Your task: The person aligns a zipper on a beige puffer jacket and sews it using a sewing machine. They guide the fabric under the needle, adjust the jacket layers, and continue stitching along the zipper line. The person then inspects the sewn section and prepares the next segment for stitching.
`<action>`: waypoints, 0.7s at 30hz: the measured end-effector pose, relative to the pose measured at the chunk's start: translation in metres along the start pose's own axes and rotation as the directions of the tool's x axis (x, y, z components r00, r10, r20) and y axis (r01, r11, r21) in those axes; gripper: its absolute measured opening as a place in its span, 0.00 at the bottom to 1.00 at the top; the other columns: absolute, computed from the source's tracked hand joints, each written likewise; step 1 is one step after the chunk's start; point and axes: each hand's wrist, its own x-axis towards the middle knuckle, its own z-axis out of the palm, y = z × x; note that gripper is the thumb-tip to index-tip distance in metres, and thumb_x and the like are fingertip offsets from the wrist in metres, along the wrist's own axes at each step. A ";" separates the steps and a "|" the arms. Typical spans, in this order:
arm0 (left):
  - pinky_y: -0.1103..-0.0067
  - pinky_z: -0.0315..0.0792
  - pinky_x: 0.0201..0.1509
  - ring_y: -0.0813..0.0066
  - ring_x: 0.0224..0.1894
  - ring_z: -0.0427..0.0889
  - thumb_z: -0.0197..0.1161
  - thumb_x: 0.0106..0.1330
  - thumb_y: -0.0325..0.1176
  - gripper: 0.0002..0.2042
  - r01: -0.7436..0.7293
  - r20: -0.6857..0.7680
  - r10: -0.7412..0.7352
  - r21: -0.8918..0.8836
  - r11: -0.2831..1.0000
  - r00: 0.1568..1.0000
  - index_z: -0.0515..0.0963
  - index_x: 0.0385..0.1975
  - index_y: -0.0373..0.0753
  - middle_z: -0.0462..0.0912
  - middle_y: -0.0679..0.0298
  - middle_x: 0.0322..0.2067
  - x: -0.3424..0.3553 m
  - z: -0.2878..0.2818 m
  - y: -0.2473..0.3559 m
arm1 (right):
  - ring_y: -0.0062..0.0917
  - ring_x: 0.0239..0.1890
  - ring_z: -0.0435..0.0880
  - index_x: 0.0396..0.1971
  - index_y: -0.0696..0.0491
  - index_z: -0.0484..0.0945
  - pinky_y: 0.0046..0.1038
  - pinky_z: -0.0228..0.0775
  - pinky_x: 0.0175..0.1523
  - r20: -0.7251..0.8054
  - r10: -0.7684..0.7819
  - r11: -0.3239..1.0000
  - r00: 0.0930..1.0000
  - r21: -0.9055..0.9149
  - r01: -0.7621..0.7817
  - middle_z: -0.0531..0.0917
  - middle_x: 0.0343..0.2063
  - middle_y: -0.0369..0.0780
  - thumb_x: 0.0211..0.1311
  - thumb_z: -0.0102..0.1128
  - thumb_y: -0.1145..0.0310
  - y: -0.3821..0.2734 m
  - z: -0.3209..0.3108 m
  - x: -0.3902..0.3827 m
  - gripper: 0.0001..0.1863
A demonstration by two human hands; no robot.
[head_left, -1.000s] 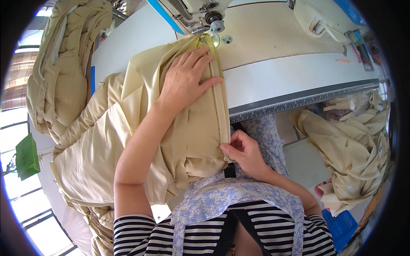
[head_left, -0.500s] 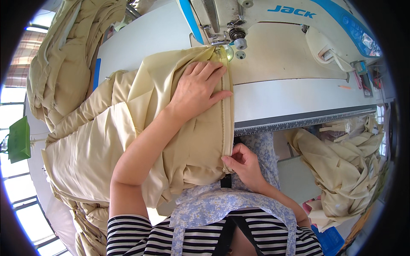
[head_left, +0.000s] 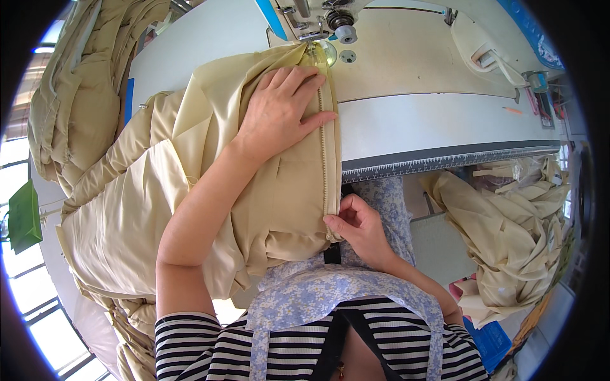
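A beige padded garment piece (head_left: 286, 197) lies across the sewing table, with a toothed zipper (head_left: 323, 152) running along its right edge. The zipper's far end meets the presser foot (head_left: 311, 39) of the sewing machine (head_left: 375, 51). My left hand (head_left: 279, 111) rests flat on the fabric beside the zipper, fingers stretched out and the thumb across the teeth. At the near end of the zipper, by the table's front edge, my right hand (head_left: 359, 228) pinches the zipper tape between thumb and fingers.
A ruler strip (head_left: 445, 157) lines the table's front edge. Beige garments are heaped at the far left (head_left: 82, 95), and more beige fabric (head_left: 515, 235) is piled at the right. A green bag (head_left: 24, 217) hangs at the left. An orange pencil-like stick (head_left: 512, 110) lies on the table.
The whole view has shifted, so everything appears slightly higher and further left. Both hands keep about the same places on the fabric and zipper.
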 end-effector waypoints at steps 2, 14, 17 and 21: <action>0.66 0.73 0.56 0.59 0.50 0.78 0.74 0.57 0.44 0.26 0.001 0.001 -0.001 0.001 1.000 1.000 0.79 0.53 0.36 0.79 0.62 0.51 0.000 0.000 0.000 | 0.10 0.32 0.77 0.37 0.56 0.75 0.17 0.71 0.38 0.002 0.009 1.000 1.000 -0.003 -0.009 0.81 0.30 0.32 0.67 0.68 0.67 -0.002 0.001 0.000 0.11; 0.65 0.71 0.60 0.58 0.52 0.76 0.71 0.58 0.47 0.26 -0.006 -0.036 0.006 -0.009 1.000 0.999 0.78 0.50 0.34 0.77 0.58 0.50 -0.004 0.002 0.000 | 0.30 0.32 0.81 0.37 0.56 0.80 0.31 0.75 0.37 0.110 -0.655 0.291 0.748 -0.877 0.383 0.81 0.36 0.40 0.64 0.66 0.67 -0.150 -0.033 0.106 0.08; 0.64 0.70 0.61 0.57 0.55 0.76 0.71 0.59 0.48 0.28 0.026 0.015 -0.026 -0.034 0.999 1.000 0.78 0.53 0.34 0.77 0.58 0.53 -0.005 0.001 0.001 | 0.40 0.34 0.82 0.35 0.56 0.81 0.39 0.76 0.42 0.157 -0.685 0.146 0.712 -0.927 0.345 0.82 0.37 0.45 0.62 0.66 0.62 -0.162 -0.035 0.174 0.12; 0.64 0.69 0.62 0.57 0.56 0.74 0.71 0.59 0.48 0.29 0.045 0.038 -0.042 -0.066 0.997 0.998 0.77 0.54 0.34 0.76 0.58 0.53 -0.006 0.002 0.001 | 0.46 0.34 0.82 0.31 0.56 0.82 0.43 0.73 0.47 0.223 -0.627 0.137 0.746 -0.911 0.388 0.85 0.32 0.47 0.59 0.64 0.57 -0.169 -0.037 0.211 0.16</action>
